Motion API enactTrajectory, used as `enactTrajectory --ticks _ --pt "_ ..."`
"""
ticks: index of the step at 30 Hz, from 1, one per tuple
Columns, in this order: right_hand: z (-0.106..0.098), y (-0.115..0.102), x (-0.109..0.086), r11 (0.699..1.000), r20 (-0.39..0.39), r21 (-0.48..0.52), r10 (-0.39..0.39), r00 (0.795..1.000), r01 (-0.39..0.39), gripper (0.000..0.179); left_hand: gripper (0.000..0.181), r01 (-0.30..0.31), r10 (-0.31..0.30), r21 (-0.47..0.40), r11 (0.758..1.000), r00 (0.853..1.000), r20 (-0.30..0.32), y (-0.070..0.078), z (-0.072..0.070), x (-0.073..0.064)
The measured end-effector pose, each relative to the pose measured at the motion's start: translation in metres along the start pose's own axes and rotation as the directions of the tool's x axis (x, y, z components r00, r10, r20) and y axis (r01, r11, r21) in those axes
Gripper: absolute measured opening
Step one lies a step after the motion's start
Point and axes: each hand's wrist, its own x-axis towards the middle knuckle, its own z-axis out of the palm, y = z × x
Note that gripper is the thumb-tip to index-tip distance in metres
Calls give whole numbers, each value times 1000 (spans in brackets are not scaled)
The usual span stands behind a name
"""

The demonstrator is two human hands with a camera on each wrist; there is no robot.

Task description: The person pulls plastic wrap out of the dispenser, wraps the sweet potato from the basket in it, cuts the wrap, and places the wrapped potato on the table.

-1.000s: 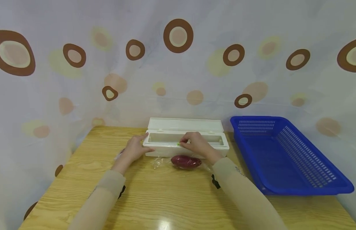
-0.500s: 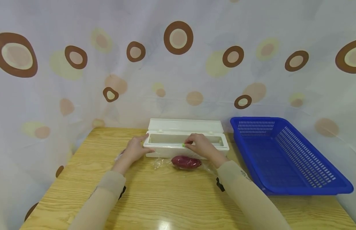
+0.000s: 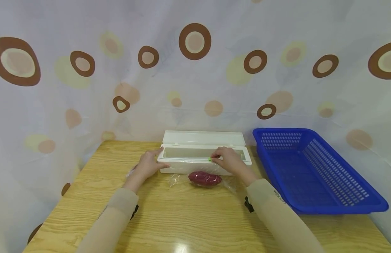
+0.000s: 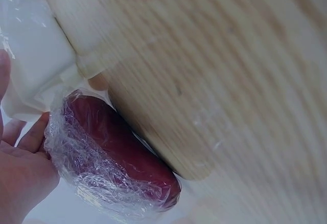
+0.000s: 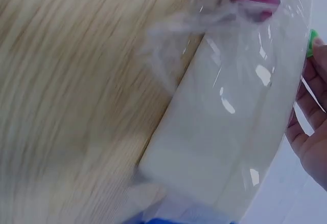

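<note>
A white cling film dispenser point(image 3: 179, 168) stands at the back of the table with its lid raised. My left hand point(image 3: 146, 165) grips its left end, thumb against the front wall. At the front edge, right of the middle, my right hand point(image 3: 227, 160) pinches a small green slide cutter point(image 3: 210, 159). Clear cling film point(image 5: 225, 101) drapes down the front of the box. On the film before the box lies a purple-red sweet potato point(image 3: 204, 179). Another film-wrapped sweet potato point(image 4: 122, 152) lies by my left hand, mostly hidden behind the wrist in the head view.
To the right stands a large blue plastic basket point(image 3: 309, 175), its near left edge close to my right forearm. A patterned curtain point(image 3: 195, 88) hangs right behind the wooden table point(image 3: 182, 218).
My right hand has slid to the right along the dispenser's front edge, with the green slide cutter in its fingers. The left hand and the sweet potato have stayed in place.
</note>
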Motion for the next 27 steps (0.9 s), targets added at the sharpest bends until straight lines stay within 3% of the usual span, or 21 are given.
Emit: enactTrajectory --ticks 9,18,27 --pt "-10 13 -18 994 -61 -73 77 995 -82 10 88 35 -34 16 999 999 -5 -6 -6 -4" --pt "-11 6 -25 968 -88 -193 149 985 -164 11 87 25 -24 15 1000 1000 -1 -4 -5 -4" --pt "-11 9 -33 959 -156 -248 103 982 -139 8 86 10 -10 18 1000 1000 0 -1 -3 -3"
